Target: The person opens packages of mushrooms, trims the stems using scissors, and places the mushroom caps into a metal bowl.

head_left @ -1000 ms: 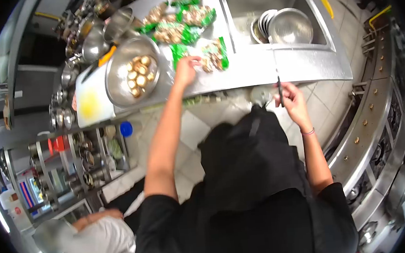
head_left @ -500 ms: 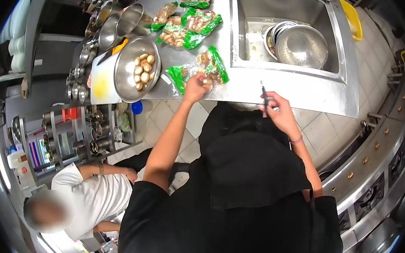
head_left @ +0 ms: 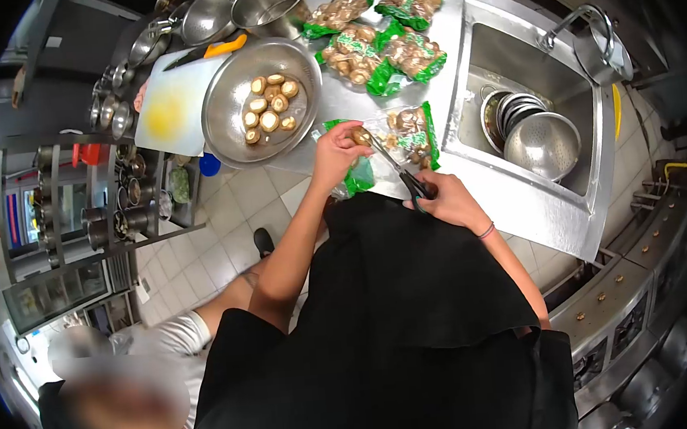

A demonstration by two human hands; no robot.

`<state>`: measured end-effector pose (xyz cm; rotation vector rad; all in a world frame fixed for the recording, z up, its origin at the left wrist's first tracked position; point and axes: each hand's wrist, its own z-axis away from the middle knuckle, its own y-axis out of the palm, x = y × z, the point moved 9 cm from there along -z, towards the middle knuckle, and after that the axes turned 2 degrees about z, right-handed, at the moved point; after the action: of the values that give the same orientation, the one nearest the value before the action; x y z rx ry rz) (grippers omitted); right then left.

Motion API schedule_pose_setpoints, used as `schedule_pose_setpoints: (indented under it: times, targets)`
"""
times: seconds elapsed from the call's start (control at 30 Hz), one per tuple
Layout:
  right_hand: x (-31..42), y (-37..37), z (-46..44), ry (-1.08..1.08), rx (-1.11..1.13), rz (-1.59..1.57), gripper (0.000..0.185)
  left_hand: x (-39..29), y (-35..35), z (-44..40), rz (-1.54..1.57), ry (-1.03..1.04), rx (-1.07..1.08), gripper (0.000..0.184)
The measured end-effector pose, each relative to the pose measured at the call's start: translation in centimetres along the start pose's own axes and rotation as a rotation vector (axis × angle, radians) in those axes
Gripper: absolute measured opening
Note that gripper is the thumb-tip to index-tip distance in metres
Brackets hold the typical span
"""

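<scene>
Between its fingertips my left hand (head_left: 337, 157) pinches a brown mushroom (head_left: 361, 136), held above the counter's front edge. My right hand (head_left: 449, 198) grips a pair of scissors (head_left: 407, 179) by the dark handles, the blades reaching up to the mushroom. Below and behind both hands lies an opened green and clear bag of mushrooms (head_left: 414, 138). To the left stands a wide steel bowl (head_left: 223, 115) with several mushrooms (head_left: 269, 122) in it, their pale cut undersides showing.
Several full mushroom bags (head_left: 351, 55) lie farther back. A cutting board (head_left: 159, 108) with an orange-handled knife (head_left: 217, 48) is at left. On the right, a sink (head_left: 463, 96) holds a colander (head_left: 544, 146). Another person (head_left: 140, 392) is close at lower left.
My left hand has lifted a mushroom from the bag. My right hand has brought the scissors over to it. The view has shifted, and the other person is closer.
</scene>
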<state>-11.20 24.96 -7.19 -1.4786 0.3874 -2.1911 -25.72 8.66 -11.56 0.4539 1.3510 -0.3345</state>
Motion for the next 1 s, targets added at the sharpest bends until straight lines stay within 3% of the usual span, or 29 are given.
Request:
schedule_pose_setpoints:
  times: [0.07, 0.13, 0.2, 0.3, 0.37, 0.4, 0.47, 0.57, 0.63, 0.83, 0.9, 0.93, 1.0]
  targets:
    - [-1.9, 1.7, -1.2, 0.031, 0.081, -0.143, 0.035, 0.7, -1.3, 0.0, -0.014, 0.054, 0.007, 0.048]
    - [-2.4, 2.7, -1.9, 0.063, 0.136, -0.325, 0.028, 2.5, -4.5, 1.9, 0.076, 0.095, -0.149, 0.047]
    - [-2.8, 2.9, -1.9, 0.085, 0.075, -0.455, 0.027, 6.6, -9.3, 6.6, 0.179, 0.021, -0.361, 0.047]
    - [-3.6, 2.7, -1.6, 0.155, 0.028, -0.488, 0.029, 9.9, -12.5, 10.8, 0.016, -0.105, -0.513, 0.042]
    - [-4.0, 2.9, -0.5, 0.132, -0.025, -0.399, 0.032, 6.6, -10.3, 10.6, 0.133, -0.005, -0.357, 0.044]
    - [-2.9, 2.5, -0.4, 0.09, -0.033, -0.338, 0.037, 4.7, -8.2, 8.8, 0.22, -0.078, -0.285, 0.049]
    - [-0.5, 1.9, -0.1, 0.008, -0.056, -0.306, 0.044, -0.8, -3.9, 4.7, 0.121, 0.031, -0.108, 0.05]
    - [1.3, 1.2, 0.1, -0.023, -0.05, -0.207, 0.046, -1.5, -0.8, 1.0, 0.186, -0.034, -0.029, 0.051]
    - [1.0, 0.4, 0.4, -0.022, -0.048, -0.166, 0.046, -3.1, 1.2, 0.2, 0.076, 0.091, 0.055, 0.051]
    - [-0.2, 1.0, 2.2, -0.095, 0.053, -0.248, 0.042, -2.4, 2.8, 1.0, 0.065, 0.023, 0.045, 0.046]
    - [-1.5, 1.6, 2.3, -0.034, 0.091, -0.338, 0.039, -1.2, 2.9, 1.4, 0.234, -0.071, 0.115, 0.042]
    - [-2.0, 1.8, 2.5, 0.018, 0.12, -0.371, 0.035, -1.8, 3.2, 1.6, 0.188, -0.02, 0.144, 0.033]
    - [-1.7, 1.6, 3.0, 0.039, 0.111, -0.392, 0.034, -1.1, 3.5, 2.0, 0.254, -0.046, 0.196, 0.035]
